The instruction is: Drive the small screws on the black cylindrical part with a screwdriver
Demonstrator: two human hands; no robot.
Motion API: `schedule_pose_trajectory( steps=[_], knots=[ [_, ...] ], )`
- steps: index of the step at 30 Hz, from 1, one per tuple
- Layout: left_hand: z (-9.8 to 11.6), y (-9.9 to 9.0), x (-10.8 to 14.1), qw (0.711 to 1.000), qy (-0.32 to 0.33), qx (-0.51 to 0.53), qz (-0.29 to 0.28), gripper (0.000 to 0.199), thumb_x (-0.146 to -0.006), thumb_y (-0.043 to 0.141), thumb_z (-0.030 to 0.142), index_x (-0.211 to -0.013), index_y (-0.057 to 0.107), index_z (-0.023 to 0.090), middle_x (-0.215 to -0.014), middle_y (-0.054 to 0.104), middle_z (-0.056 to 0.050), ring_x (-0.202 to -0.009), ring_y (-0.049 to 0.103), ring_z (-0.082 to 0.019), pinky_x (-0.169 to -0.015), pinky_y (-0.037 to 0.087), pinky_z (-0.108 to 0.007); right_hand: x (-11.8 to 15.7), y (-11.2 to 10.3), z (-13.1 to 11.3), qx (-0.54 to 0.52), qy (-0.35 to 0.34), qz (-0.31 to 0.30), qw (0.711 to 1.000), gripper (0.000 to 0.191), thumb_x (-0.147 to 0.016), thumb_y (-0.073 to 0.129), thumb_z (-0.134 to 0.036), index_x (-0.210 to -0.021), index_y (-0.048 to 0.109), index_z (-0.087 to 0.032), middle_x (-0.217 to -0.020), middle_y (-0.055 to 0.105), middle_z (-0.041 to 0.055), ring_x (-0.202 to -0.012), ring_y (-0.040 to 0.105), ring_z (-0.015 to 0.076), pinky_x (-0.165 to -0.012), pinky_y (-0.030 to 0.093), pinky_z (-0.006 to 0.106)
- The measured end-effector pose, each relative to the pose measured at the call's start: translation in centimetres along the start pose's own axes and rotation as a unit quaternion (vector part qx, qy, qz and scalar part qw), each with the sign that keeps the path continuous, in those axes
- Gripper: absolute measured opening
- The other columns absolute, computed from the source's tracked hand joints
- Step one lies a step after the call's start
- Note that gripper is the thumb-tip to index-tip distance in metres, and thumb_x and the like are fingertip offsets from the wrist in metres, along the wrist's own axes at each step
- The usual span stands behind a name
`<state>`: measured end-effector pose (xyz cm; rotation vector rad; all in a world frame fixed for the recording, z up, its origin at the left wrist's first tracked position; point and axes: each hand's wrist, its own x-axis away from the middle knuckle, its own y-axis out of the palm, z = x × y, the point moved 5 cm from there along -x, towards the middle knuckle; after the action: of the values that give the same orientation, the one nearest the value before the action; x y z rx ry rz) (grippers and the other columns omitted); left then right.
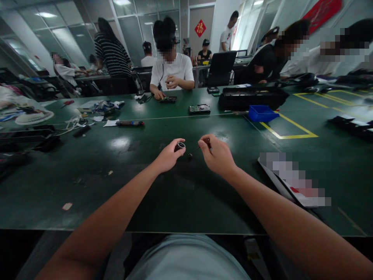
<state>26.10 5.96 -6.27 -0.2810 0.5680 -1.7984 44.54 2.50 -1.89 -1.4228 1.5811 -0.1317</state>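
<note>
Over the green table (145, 190), my left hand (168, 157) is closed around a small dark cylinder (180, 146) with a pale ring at its end, which faces right. The exact kind of this piece cannot be made out. My right hand (217, 153) pinches a thin tool (197, 149), whose slim shaft points left and down; it looks like a small screwdriver, with most of its handle hidden in the fingers. Between the hands, close to the shaft's tip, is a tiny dark piece (190, 155). Tool and cylinder are apart.
Ahead lie a circuit board device (199, 109), a blue scoop-like bin (262, 113) and a long black housing (252, 98). A pen-like tool (129, 123) and cables are at left, a partly blurred packet (288, 182) at right. A co-worker (171, 70) sits opposite.
</note>
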Motion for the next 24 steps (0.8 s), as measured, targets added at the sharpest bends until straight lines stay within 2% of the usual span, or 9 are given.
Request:
schedule_pose_trajectory(
  steps=[3,6,8,13,17,21,24],
  knots=[
    [0.4,-0.1,0.0,0.998,-0.039,-0.049,-0.013,0.042,-0.093,0.053,0.040,-0.129,0.055,0.018,-0.103,0.067,-0.009,-0.088,0.063,-0.022,-0.081,0.048,-0.036,0.0,0.0,-0.1,-0.002,-0.002,0.000,1.000,0.021,-0.098,0.045,-0.034,-0.096,0.059,-0.019,-0.082,0.069,0.0073,-0.075,0.065,0.0218,-0.069,0.043,0.033],
    [0.9,0.0,-0.2,0.993,-0.023,-0.109,-0.022,0.036,-0.089,0.060,0.046,-0.111,0.063,0.017,-0.105,0.068,-0.010,-0.092,0.063,-0.024,-0.080,0.047,-0.036,-0.1,-0.1,-0.1,-0.004,-0.002,0.001,1.000,0.021,-0.098,0.045,-0.034,-0.096,0.059,-0.019,-0.083,0.070,0.0074,-0.076,0.065,0.0218,-0.070,0.043,0.033],
    [1.0,0.1,-0.6,0.989,-0.008,-0.143,-0.031,0.030,-0.089,0.060,0.043,-0.105,0.065,0.018,-0.104,0.069,-0.009,-0.093,0.063,-0.025,-0.080,0.047,-0.036,0.0,-0.1,-0.1,-0.005,-0.003,-0.001,1.000,0.022,-0.098,0.045,-0.034,-0.096,0.059,-0.018,-0.083,0.070,0.0076,-0.076,0.065,0.0219,-0.069,0.043,0.033],
    [0.8,0.5,-1.8,0.967,0.034,-0.249,-0.047,0.030,-0.092,0.053,0.032,-0.117,0.066,0.020,-0.115,0.068,-0.011,-0.102,0.063,-0.027,-0.086,0.047,-0.039,0.0,-0.1,-0.1,-0.004,-0.001,-0.005,1.000,0.022,-0.098,0.045,-0.034,-0.096,0.060,-0.018,-0.081,0.069,0.0073,-0.074,0.064,0.0217,-0.068,0.042,0.033],
    [-0.4,1.2,-2.9,0.932,0.019,-0.355,-0.076,0.033,-0.092,0.055,0.036,-0.119,0.068,0.021,-0.116,0.067,-0.013,-0.102,0.063,-0.031,-0.081,0.048,-0.041,-0.1,-0.1,-0.1,-0.004,-0.001,-0.006,1.000,0.022,-0.098,0.045,-0.035,-0.096,0.060,-0.018,-0.080,0.069,0.0072,-0.073,0.063,0.0215,-0.068,0.041,0.033],
    [-1.0,1.3,-3.6,0.923,0.021,-0.378,-0.073,0.029,-0.091,0.056,0.037,-0.111,0.070,0.020,-0.111,0.068,-0.013,-0.099,0.063,-0.030,-0.078,0.047,-0.039,-0.1,-0.1,-0.1,-0.004,0.001,-0.012,1.000,0.023,-0.099,0.044,-0.035,-0.096,0.060,-0.018,-0.080,0.068,0.0071,-0.074,0.063,0.0214,-0.069,0.042,0.033],
    [-1.1,0.8,-3.8,0.938,0.024,-0.337,-0.074,0.026,-0.090,0.058,0.037,-0.105,0.072,0.021,-0.108,0.070,-0.011,-0.097,0.064,-0.028,-0.080,0.046,-0.037,-0.1,-0.1,-0.1,-0.003,0.005,-0.010,1.000,0.022,-0.098,0.045,-0.035,-0.095,0.059,-0.019,-0.080,0.068,0.0068,-0.073,0.063,0.0212,-0.068,0.041,0.033]
  ],
)
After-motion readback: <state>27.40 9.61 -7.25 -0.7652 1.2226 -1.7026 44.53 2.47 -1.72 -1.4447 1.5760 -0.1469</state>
